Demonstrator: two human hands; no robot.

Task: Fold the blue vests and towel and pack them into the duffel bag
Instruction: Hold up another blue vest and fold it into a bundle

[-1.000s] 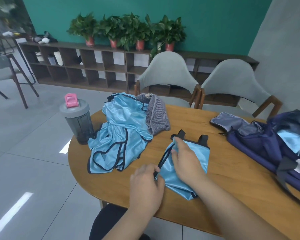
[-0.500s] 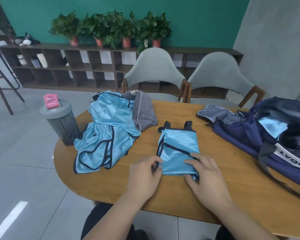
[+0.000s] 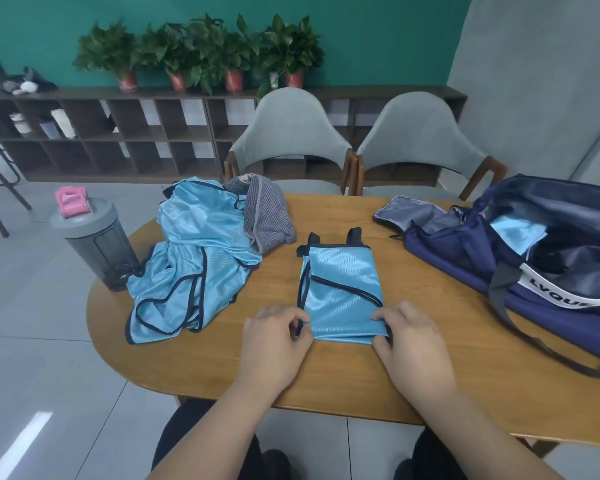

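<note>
Pinching folded vest (image 3: 342,292) near corners | left hand (image 3: 272,344) | right hand (image 3: 413,344) | fingers curled

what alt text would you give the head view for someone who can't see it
A folded blue vest lies on a wooden table, its near corners pinched by the left hand and right hand. A heap of unfolded blue vests and a striped towel lie to its left, an open duffel bag to its right.

One table (image 3: 361,375) carries one folded blue vest (image 3: 343,292), one heap of blue vests (image 3: 194,258) too tangled to count, one striped towel (image 3: 267,220), one shaker bottle (image 3: 97,251) and one duffel bag (image 3: 482,251) holding one blue piece (image 3: 516,233). Two hands show: left hand (image 3: 274,344), right hand (image 3: 413,344). Behind are two grey chairs (image 3: 291,129) and four red plant pots (image 3: 127,81).
</note>
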